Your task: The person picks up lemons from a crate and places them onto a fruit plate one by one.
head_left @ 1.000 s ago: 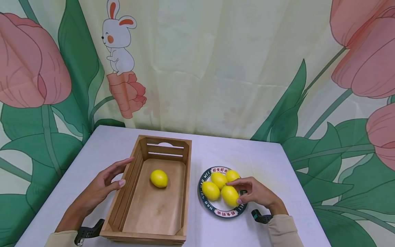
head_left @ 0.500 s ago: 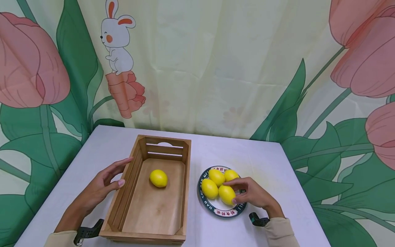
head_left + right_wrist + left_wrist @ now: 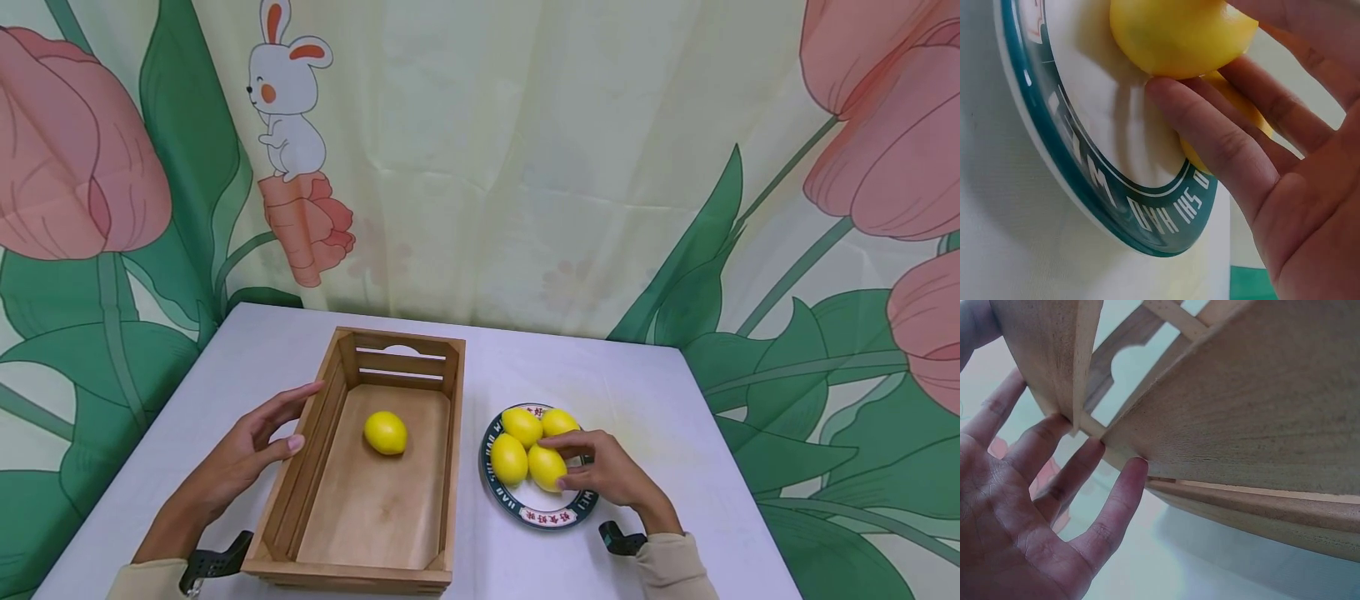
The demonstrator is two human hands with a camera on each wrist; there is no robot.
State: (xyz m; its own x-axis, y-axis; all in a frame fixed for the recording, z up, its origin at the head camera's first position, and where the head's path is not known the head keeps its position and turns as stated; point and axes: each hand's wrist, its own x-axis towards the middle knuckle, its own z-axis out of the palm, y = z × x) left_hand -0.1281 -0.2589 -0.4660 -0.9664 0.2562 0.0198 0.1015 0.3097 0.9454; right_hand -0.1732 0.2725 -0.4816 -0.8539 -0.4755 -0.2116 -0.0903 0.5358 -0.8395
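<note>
My right hand reaches over a round plate with a dark green lettered rim. Between its thumb and fingers it grips the nearest right lemon. Around that one sit three more yellow lemons: one at the left, one at the back and one at the back right. My left hand touches the left side of a slatted wooden crate, its fingers extended. The left wrist view shows those fingertips against the slats. Inside the crate lies a single lemon.
Crate and plate stand side by side on a white-covered table, with a narrow strip of cloth between them. A curtain printed with tulips and a rabbit hangs behind the table's back edge.
My right hand has shifted left with the lemon it grips, and the back lemons have moved a little left on the plate. The left hand and crate stay put.
</note>
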